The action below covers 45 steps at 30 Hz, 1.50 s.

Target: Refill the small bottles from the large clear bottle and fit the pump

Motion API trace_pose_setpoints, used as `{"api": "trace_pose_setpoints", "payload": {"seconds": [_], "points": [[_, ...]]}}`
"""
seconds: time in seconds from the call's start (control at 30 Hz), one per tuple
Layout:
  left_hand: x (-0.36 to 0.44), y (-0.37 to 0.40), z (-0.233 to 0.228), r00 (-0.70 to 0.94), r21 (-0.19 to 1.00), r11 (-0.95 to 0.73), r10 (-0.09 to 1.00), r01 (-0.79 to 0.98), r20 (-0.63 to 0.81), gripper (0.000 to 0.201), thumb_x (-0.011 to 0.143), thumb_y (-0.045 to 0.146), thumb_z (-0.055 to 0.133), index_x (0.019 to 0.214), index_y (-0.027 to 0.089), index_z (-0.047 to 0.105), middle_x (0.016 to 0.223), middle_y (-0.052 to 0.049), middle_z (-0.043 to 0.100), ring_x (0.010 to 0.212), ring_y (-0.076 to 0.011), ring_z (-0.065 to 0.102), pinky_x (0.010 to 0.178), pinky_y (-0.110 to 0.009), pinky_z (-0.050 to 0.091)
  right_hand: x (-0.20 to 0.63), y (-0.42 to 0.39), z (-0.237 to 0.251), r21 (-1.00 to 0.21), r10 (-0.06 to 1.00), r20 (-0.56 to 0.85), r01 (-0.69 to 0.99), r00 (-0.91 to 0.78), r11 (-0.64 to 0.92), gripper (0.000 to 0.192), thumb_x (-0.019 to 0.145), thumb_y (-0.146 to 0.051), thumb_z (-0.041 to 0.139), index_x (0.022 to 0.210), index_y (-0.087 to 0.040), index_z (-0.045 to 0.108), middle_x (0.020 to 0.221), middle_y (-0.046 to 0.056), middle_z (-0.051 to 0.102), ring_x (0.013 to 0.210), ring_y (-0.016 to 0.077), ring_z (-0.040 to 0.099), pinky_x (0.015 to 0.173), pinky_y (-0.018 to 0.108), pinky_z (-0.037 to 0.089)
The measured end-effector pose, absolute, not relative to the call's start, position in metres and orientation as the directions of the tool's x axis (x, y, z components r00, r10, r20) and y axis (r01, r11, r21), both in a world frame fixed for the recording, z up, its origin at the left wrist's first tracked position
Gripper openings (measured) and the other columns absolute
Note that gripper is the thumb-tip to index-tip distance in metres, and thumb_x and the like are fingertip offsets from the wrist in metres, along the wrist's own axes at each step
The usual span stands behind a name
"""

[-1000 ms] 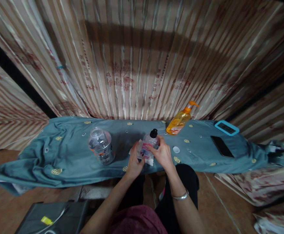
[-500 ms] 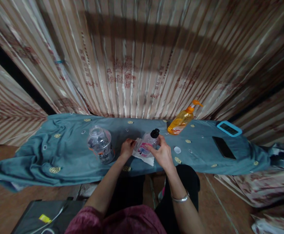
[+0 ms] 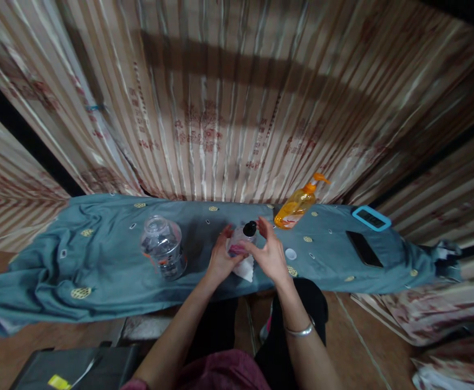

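- My left arm reaches forward from the lower middle, forearm bare, a maroon sleeve showing near the shoulder.
- My left hand (image 3: 220, 257) is raised at the wrist, fingers curled inward toward the right, thumb up.
- My right arm comes in from the lower right, forearm bare, a thin bangle around the wrist.
- My right hand (image 3: 270, 253) faces the left one, back of the hand toward me, fingers stretched forward and bent loosely.
- Both hands sit close together, palms turned toward each other, fingertips nearly meeting.
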<state>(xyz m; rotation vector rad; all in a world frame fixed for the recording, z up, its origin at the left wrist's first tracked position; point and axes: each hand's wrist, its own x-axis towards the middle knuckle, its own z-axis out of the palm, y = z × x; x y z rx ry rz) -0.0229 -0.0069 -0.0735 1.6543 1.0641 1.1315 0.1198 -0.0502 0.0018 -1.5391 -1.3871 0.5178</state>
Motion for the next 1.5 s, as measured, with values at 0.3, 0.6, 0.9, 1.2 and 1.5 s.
{"api": "trace_pose_setpoints", "payload": {"seconds": [0.3, 0.6, 0.9, 1.2, 1.5], "points": [[-0.019, -0.01, -0.071, 0.177, 0.967, -0.207, 0.968, 0.147, 0.18, 0.061, 0.068, 0.029, 0.086, 0.12, 0.018, 0.058, 0.116, -0.009, 0.069, 0.107, -0.0263, 0.068, 0.094, -0.037, 0.053, 0.098, -0.04, 0.005, -0.835, 0.875, 0.348, 0.536, 0.337, 0.125, 0.031, 0.085, -0.047, 0.074, 0.096, -0.018, 0.067, 0.093, 0.002, 0.069, 0.091, 0.0195, 0.066, 0.09, 0.043, 0.052], [-0.02, -0.005, -0.076, 0.18, 0.979, -0.187, 0.969, 0.076, 0.171, 0.059, 0.064, 0.03, 0.086, 0.115, 0.018, 0.06, 0.106, -0.007, 0.073, 0.098, -0.0259, 0.07, 0.089, -0.037, 0.054, 0.123, -0.024, -0.003, -0.896, 0.943, 0.332, 0.309, -0.013, 0.32, 0.039, 0.088, -0.049, 0.071, 0.112, -0.018, 0.067, 0.106, 0.005, 0.071, 0.102, 0.0218, 0.068, 0.097, 0.048, 0.053], [-0.019, -0.004, -0.08, 0.167, 0.973, -0.213, 0.966, 0.084, 0.197, 0.058, 0.064, 0.03, 0.086, 0.116, 0.019, 0.061, 0.105, -0.006, 0.073, 0.098, -0.0255, 0.071, 0.089, -0.036, 0.053, 0.122, -0.029, -0.011, -0.905, 0.924, 0.37, 0.264, 0.1, 0.334, 0.031, 0.089, -0.044, 0.071, 0.105, -0.017, 0.066, 0.105, 0.004, 0.071, 0.103, 0.022, 0.067, 0.102, 0.051, 0.05], [-0.019, -0.005, -0.082, 0.171, 0.974, -0.212, 0.965, 0.078, 0.197, 0.06, 0.065, 0.034, 0.084, 0.117, 0.019, 0.059, 0.109, -0.006, 0.072, 0.102, -0.0265, 0.07, 0.091, -0.037, 0.053, 0.114, -0.031, -0.008, -0.912, 0.909, 0.341, 0.319, 0.242, 0.257, 0.034, 0.085, -0.041, 0.077, 0.104, -0.017, 0.063, 0.101, 0.003, 0.069, 0.099, 0.0218, 0.067, 0.097, 0.049, 0.053], [-0.017, -0.007, -0.08, 0.15, 0.979, -0.196, 0.971, 0.062, 0.185, 0.061, 0.064, 0.039, 0.084, 0.115, 0.019, 0.059, 0.107, -0.006, 0.072, 0.098, -0.0265, 0.07, 0.089, -0.037, 0.053, 0.108, -0.035, -0.001, -0.907, 0.897, 0.342, 0.349, 0.279, 0.237, 0.046, 0.083, -0.042, 0.078, 0.116, -0.017, 0.059, 0.111, 0.006, 0.069, 0.102, 0.0231, 0.068, 0.096, 0.049, 0.054]]}}
